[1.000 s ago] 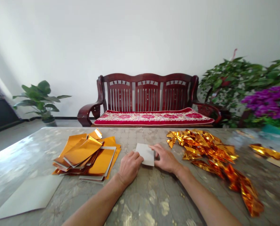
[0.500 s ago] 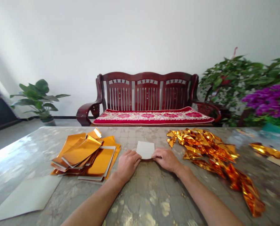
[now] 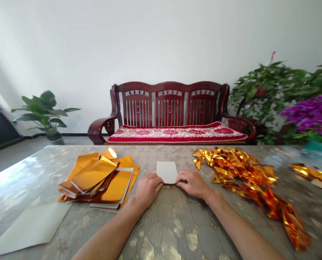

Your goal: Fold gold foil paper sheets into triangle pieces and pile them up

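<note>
A small pale card [image 3: 166, 172] lies flat on the marble-patterned table [image 3: 161, 231], its lower edge between my hands. My left hand [image 3: 148, 191] grips the card's lower left corner, and my right hand [image 3: 193, 184] pinches its lower right corner. The fingers hide the bottom edge. To the left of my left hand lies a loose stack of gold foil sheets [image 3: 96, 180]. Beyond my right hand, a heap of folded, crinkled gold foil pieces [image 3: 239, 169] trails toward the front right.
A large grey sheet [image 3: 31, 229] lies at the table's front left. A gold foil strip [image 3: 311, 172] lies at the far right. Past the table's back edge stand a dark wooden bench [image 3: 169, 112] and potted plants [image 3: 269, 94].
The card has turned from tilted to square with the table, and both hands have moved to its lower edge. The view has shifted slightly.
</note>
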`<state>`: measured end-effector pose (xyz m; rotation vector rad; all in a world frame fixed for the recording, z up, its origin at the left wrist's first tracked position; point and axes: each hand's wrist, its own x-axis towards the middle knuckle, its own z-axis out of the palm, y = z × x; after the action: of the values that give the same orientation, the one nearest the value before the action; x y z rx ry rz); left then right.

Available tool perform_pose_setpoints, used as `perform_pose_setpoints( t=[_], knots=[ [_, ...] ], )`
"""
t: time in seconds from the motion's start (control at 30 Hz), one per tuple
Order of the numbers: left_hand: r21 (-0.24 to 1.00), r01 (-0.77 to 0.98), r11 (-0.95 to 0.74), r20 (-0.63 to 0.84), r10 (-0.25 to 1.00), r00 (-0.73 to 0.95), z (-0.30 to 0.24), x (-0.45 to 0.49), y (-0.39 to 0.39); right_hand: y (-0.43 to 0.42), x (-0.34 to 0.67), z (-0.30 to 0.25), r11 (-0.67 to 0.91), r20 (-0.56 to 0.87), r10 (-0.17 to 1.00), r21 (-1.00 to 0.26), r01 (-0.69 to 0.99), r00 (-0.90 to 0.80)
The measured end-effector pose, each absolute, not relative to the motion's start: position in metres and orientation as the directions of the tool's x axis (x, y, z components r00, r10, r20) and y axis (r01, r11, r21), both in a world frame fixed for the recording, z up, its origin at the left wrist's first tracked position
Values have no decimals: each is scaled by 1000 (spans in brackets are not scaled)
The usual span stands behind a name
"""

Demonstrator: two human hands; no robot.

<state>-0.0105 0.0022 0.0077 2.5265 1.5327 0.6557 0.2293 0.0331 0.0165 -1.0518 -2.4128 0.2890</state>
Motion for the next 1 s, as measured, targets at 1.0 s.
perform_pose_setpoints(
  t=[1.0],
  knots=[
    [431, 887, -168, 164, 981, 106, 15, -10, 9, 36, 224, 14, 530, 273, 842, -256, 809, -465]
  ],
)
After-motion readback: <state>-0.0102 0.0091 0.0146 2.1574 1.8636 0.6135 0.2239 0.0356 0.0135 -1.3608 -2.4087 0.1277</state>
